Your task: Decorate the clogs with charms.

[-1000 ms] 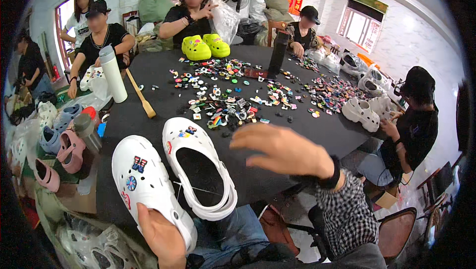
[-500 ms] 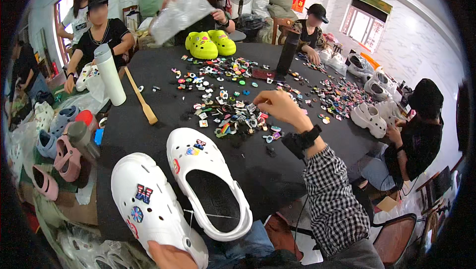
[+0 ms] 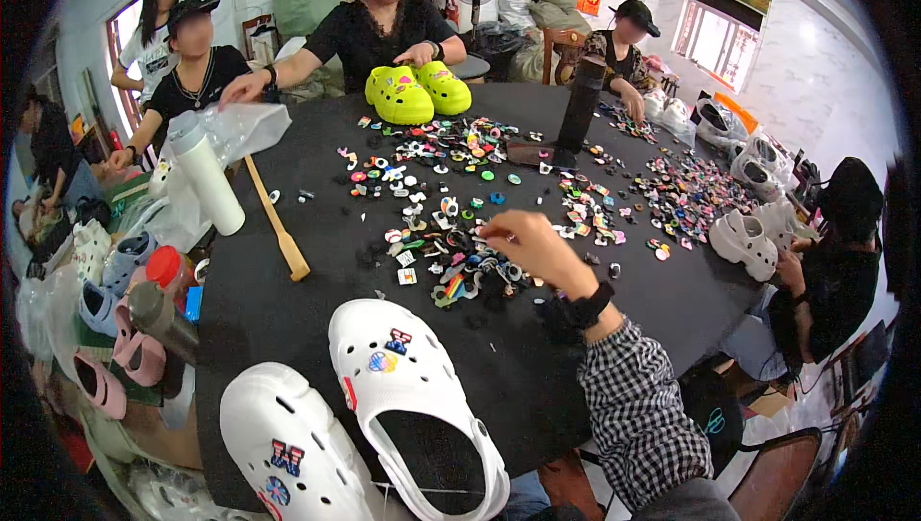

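Two white clogs stand side by side at the table's near edge. The left clog (image 3: 309, 411) and the right clog (image 3: 389, 337) both carry a letter-shaped charm in stars-and-stripes colours and a round charm, with a red piece at the side. Over a heap of small colourful shoe charms (image 3: 460, 281), my right hand (image 3: 542, 250) hovers with its fingers curled together at the tips. Whatever lies between those fingertips is too small to make out. My left hand is out of the picture.
Lime clogs (image 3: 401, 97) sit across the black table, before a co-worker. A wooden stick (image 3: 276, 219), a white bottle (image 3: 209, 180) and a clear plastic bag (image 3: 245, 128) lie left. A black upright post (image 3: 580, 104) stands beyond the charms; more white clogs (image 3: 743, 245) are right.
My left hand, earlier at the left white clog's heel, has left the picture. My right hand stays over the charms. The co-worker opposite has moved the clear bag leftward and touches the lime clogs.
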Available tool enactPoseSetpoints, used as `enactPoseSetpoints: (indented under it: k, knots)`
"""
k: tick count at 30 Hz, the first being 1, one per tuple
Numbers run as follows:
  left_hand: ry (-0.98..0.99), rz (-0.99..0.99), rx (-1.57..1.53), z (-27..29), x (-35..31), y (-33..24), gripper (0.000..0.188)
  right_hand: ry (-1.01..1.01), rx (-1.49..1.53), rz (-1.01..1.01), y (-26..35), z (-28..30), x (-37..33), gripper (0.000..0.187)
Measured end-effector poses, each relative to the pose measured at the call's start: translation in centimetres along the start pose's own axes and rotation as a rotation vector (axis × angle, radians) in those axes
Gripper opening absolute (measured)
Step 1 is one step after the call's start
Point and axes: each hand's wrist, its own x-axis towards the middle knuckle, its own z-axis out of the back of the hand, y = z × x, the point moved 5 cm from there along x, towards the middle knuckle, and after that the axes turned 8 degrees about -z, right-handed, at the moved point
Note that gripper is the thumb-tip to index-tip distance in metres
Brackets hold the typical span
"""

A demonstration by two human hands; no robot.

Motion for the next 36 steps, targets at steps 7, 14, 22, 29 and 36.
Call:
enactPoseSetpoints:
  k: [7,14,22,29,36]
  knots:
    - [0.066,-0.27,0.491,1.0,-7.5,4.2,0.044,0.126,-0.1,-0.02,0.4,0.8,-0.8,0.012]
    - [-0.508,0.316,-0.241,-1.9,-7.4,4.2,0.038,-0.055,-0.087,-0.142,-2.5,2.0,-1.0,0.012]
    - [-0.515,0.285,-0.205,-1.8,-7.6,4.0,0.037,0.088,-0.174,0.117,1.3,-0.9,-1.7,0.025]
    - [-0.522,0.246,-0.163,-1.6,-8.0,4.0,0.037,0.034,-0.153,-0.026,-1.7,0.3,-1.2,0.015]
    - [-0.516,0.203,-0.146,-1.8,-7.8,3.9,0.036,-0.019,-0.158,-0.007,-1.6,0.7,-1.2,0.014]
